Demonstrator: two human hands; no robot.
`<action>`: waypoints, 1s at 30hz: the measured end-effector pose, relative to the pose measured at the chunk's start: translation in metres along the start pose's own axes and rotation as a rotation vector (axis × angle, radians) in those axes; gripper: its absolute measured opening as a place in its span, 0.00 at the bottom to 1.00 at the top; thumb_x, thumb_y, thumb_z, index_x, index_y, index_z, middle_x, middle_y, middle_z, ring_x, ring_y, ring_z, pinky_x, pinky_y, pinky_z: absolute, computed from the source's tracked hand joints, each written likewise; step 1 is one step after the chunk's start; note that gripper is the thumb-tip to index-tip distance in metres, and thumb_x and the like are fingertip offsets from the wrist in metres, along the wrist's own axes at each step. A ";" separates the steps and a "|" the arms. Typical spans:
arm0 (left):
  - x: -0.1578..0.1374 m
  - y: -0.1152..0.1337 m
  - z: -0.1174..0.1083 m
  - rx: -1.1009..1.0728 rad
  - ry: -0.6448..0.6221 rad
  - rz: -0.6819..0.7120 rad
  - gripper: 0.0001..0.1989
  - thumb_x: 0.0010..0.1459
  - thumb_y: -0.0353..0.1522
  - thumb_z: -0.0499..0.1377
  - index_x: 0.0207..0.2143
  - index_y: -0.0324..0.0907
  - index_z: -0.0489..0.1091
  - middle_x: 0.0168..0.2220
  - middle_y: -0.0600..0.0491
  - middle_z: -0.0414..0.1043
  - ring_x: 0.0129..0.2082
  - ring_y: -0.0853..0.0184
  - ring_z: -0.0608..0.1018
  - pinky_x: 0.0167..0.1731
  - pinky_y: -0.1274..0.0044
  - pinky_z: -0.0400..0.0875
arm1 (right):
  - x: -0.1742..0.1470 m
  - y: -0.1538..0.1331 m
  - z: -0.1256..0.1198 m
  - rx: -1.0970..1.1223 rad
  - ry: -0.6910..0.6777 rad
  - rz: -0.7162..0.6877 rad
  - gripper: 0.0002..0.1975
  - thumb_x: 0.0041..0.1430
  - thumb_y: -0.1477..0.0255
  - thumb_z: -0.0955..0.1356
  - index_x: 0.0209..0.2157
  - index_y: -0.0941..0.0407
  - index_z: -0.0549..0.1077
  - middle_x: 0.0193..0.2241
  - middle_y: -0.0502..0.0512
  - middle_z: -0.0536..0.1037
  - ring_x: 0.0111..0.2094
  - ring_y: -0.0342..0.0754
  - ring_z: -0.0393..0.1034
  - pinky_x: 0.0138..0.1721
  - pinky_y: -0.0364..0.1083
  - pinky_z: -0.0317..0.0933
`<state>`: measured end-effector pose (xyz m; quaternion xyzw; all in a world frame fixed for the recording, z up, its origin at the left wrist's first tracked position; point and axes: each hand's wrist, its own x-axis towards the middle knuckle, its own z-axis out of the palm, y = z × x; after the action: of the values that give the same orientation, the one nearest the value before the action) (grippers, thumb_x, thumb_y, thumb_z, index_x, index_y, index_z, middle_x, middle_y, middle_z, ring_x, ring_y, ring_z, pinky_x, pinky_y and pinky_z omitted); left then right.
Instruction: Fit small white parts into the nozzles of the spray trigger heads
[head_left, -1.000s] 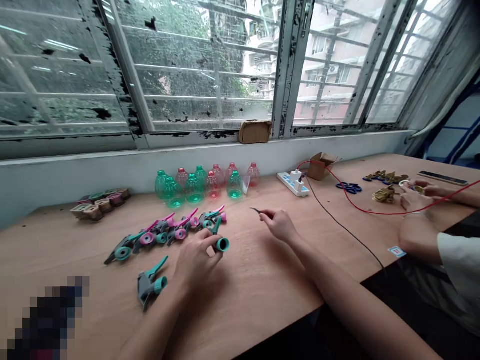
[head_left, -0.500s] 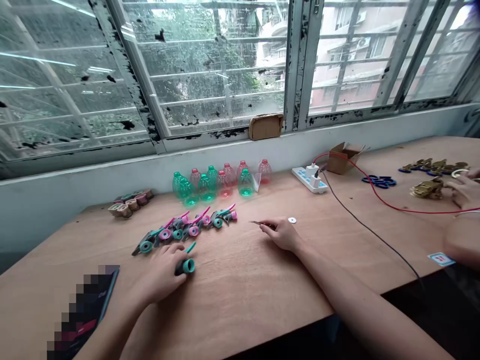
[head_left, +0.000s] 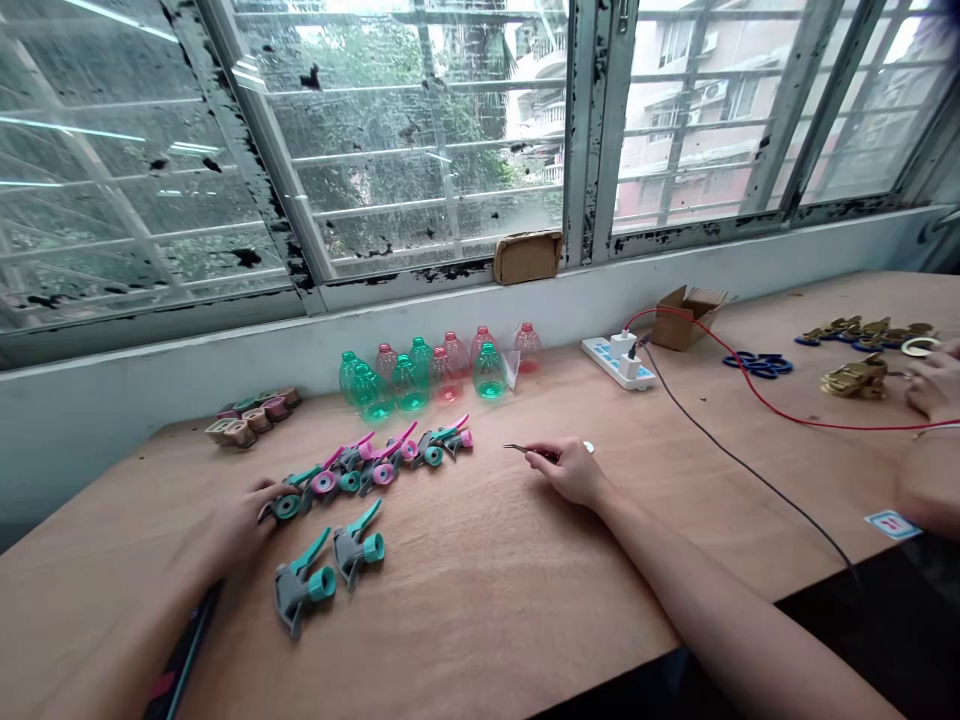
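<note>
Head view: I've got the left hand (head_left: 244,520) with fingers on the row's leftmost sprayer head (head_left: 286,507); whether they grip it, I can't tell. The right hand (head_left: 574,475) pinches tweezers (head_left: 517,448), tips leftward! Two teal-and-grey triggers (head_left: 358,550) lie in front, bottles (head_left: 409,386) behind the row.

A: What lies at front left on the wood-toned table (head_left: 487,590)?
B: Two grey-and-teal spray heads (head_left: 349,552), just before a mixed row of pink, teal and grey ones (head_left: 383,473).
A: And behind?
B: Upright green bottles (head_left: 409,387) and red bottles (head_left: 448,380); rightward, a power strip (head_left: 606,358) and open cardboard box (head_left: 675,332).
</note>
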<state>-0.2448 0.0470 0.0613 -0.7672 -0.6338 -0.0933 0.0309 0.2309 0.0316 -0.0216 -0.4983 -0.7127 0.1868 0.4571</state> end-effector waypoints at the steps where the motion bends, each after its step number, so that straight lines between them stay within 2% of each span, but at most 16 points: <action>1: 0.001 -0.004 0.001 0.005 0.009 -0.001 0.15 0.47 0.36 0.51 0.37 0.45 0.71 0.44 0.47 0.71 0.38 0.55 0.75 0.38 0.70 0.67 | 0.000 0.001 0.000 0.001 0.001 0.004 0.13 0.57 0.67 0.65 0.38 0.55 0.79 0.26 0.51 0.79 0.24 0.43 0.68 0.24 0.40 0.58; 4: -0.001 -0.006 -0.010 0.037 0.067 -0.016 0.14 0.52 0.40 0.51 0.38 0.46 0.69 0.43 0.54 0.70 0.36 0.59 0.75 0.37 0.72 0.66 | 0.001 0.003 0.001 0.037 0.026 0.026 0.12 0.56 0.67 0.65 0.37 0.56 0.79 0.26 0.51 0.79 0.25 0.43 0.69 0.24 0.40 0.59; 6: -0.005 0.009 -0.025 0.074 0.186 -0.090 0.16 0.54 0.44 0.50 0.39 0.46 0.66 0.42 0.56 0.69 0.32 0.62 0.74 0.35 0.73 0.66 | 0.003 0.005 0.001 0.077 0.051 0.040 0.13 0.56 0.67 0.65 0.36 0.57 0.79 0.25 0.52 0.79 0.24 0.44 0.69 0.25 0.40 0.60; 8: -0.011 0.042 -0.038 0.050 0.360 -0.162 0.19 0.54 0.48 0.50 0.40 0.46 0.65 0.44 0.55 0.67 0.29 0.64 0.73 0.34 0.73 0.66 | 0.005 0.006 0.001 0.108 0.080 0.041 0.13 0.56 0.66 0.65 0.36 0.57 0.79 0.26 0.53 0.79 0.25 0.44 0.70 0.26 0.41 0.61; 10: -0.015 0.093 -0.041 -0.102 0.470 -0.081 0.18 0.54 0.47 0.53 0.40 0.46 0.66 0.42 0.55 0.68 0.34 0.63 0.73 0.36 0.75 0.66 | 0.005 0.004 0.001 0.119 0.097 0.023 0.13 0.57 0.66 0.65 0.37 0.58 0.78 0.26 0.53 0.79 0.25 0.44 0.70 0.27 0.41 0.62; 12: -0.015 0.150 -0.031 -0.270 0.313 0.114 0.15 0.54 0.42 0.54 0.41 0.44 0.68 0.41 0.52 0.70 0.38 0.63 0.73 0.37 0.76 0.66 | 0.003 0.000 0.001 0.118 0.104 -0.006 0.14 0.57 0.66 0.65 0.39 0.57 0.78 0.26 0.53 0.79 0.25 0.44 0.70 0.27 0.41 0.62; 14: -0.012 0.199 -0.011 -0.323 0.190 0.243 0.12 0.53 0.35 0.55 0.41 0.44 0.69 0.42 0.51 0.71 0.41 0.62 0.73 0.40 0.75 0.66 | -0.001 -0.006 0.001 0.119 0.085 -0.053 0.14 0.57 0.66 0.65 0.40 0.57 0.78 0.26 0.52 0.78 0.25 0.43 0.69 0.27 0.41 0.61; 17: -0.006 0.240 0.023 -0.392 0.071 0.297 0.10 0.53 0.30 0.54 0.38 0.42 0.70 0.38 0.50 0.72 0.36 0.64 0.73 0.35 0.76 0.65 | -0.008 -0.019 0.001 0.094 0.047 -0.146 0.13 0.58 0.66 0.65 0.40 0.55 0.78 0.27 0.52 0.79 0.24 0.42 0.68 0.26 0.40 0.59; 19: -0.004 0.246 0.041 -0.442 0.001 0.297 0.10 0.54 0.30 0.53 0.37 0.41 0.70 0.31 0.52 0.72 0.30 0.66 0.72 0.29 0.77 0.62 | -0.011 -0.026 0.001 0.045 0.016 -0.196 0.12 0.59 0.66 0.65 0.39 0.54 0.79 0.26 0.52 0.79 0.24 0.42 0.67 0.26 0.40 0.58; 22: -0.005 0.240 0.055 -0.495 -0.075 0.306 0.13 0.54 0.30 0.53 0.41 0.40 0.70 0.25 0.55 0.69 0.24 0.69 0.69 0.24 0.79 0.56 | -0.014 -0.034 0.003 -0.057 -0.063 -0.237 0.10 0.58 0.68 0.65 0.36 0.53 0.79 0.26 0.52 0.79 0.24 0.41 0.67 0.27 0.40 0.56; 24: -0.007 0.236 0.059 -0.512 -0.091 0.318 0.14 0.53 0.30 0.53 0.43 0.40 0.70 0.24 0.56 0.68 0.24 0.70 0.68 0.24 0.79 0.55 | -0.016 -0.038 0.006 -0.128 -0.130 -0.256 0.10 0.58 0.69 0.65 0.36 0.51 0.79 0.29 0.51 0.80 0.26 0.42 0.69 0.29 0.40 0.57; 27: -0.008 0.233 0.060 -0.520 -0.129 0.343 0.12 0.55 0.31 0.52 0.40 0.41 0.71 0.25 0.56 0.69 0.25 0.70 0.68 0.25 0.79 0.56 | -0.018 -0.043 0.010 -0.228 -0.200 -0.271 0.11 0.59 0.69 0.64 0.38 0.48 0.79 0.33 0.50 0.80 0.31 0.43 0.72 0.33 0.40 0.57; 30: -0.008 0.233 0.061 -0.510 -0.151 0.367 0.10 0.57 0.33 0.51 0.35 0.42 0.71 0.26 0.55 0.70 0.25 0.70 0.68 0.25 0.79 0.56 | -0.020 -0.048 0.011 -0.327 -0.192 -0.283 0.12 0.60 0.68 0.63 0.38 0.47 0.79 0.34 0.50 0.80 0.33 0.45 0.72 0.34 0.40 0.57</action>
<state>-0.0120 0.0042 0.0164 -0.8565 -0.4414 -0.1850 -0.1932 0.1981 -0.0046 -0.0020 -0.4406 -0.8365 0.0496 0.3219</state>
